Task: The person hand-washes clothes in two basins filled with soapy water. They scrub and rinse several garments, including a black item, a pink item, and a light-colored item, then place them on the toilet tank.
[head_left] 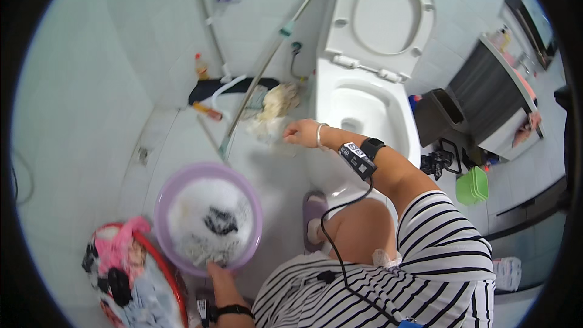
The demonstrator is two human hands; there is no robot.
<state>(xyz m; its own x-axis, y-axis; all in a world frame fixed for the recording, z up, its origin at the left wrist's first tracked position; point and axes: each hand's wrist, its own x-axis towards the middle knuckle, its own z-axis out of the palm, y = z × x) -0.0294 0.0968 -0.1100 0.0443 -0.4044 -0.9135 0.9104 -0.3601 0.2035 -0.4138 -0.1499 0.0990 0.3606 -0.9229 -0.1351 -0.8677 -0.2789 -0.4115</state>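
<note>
1. A red-rimmed tub (173, 279) at the lower left holds a heap of mixed laundry, just beside the wash so pieces are within reach; the picture's edge cuts off its lower part.
2. The purple basin (206, 215) stands on the tiled floor (79, 121), full of suds with a dark garment (220, 222) showing in the foam.
3. The left hand (217, 269) dips in at the basin's near rim; its fingers are sunk in foam and cloth, so I cannot tell their pose.
4. The right hand (302, 132) reaches out beside the toilet (364, 103), fingers closed, pinching a pale wet cloth (272, 123) blurred by motion.
5. A mop head (280, 98) lies just beyond; its outline merges with the cloth.
</note>
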